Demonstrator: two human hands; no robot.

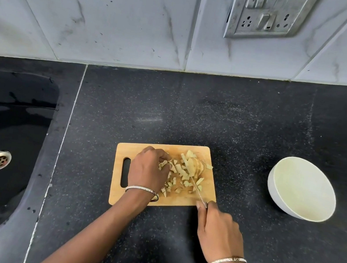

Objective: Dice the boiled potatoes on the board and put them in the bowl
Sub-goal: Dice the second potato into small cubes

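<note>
A wooden cutting board (146, 200) lies on the black counter. Pale potato pieces (183, 172) are spread over its middle, with a sliced chunk (196, 164) near the far right corner. My left hand (148, 168) rests on the board with curled fingers over the diced pieces at its left side. My right hand (217, 232) grips the handle of a knife (198, 190), index finger along its spine; the blade lies among the pieces. A white bowl (302, 189) stands empty to the right of the board.
A black sink (0, 147) with a metal drain lies to the left. The tiled wall with a switch plate (268, 11) rises behind the counter. The counter's front edge runs at the lower right, with the floor and a foot below it.
</note>
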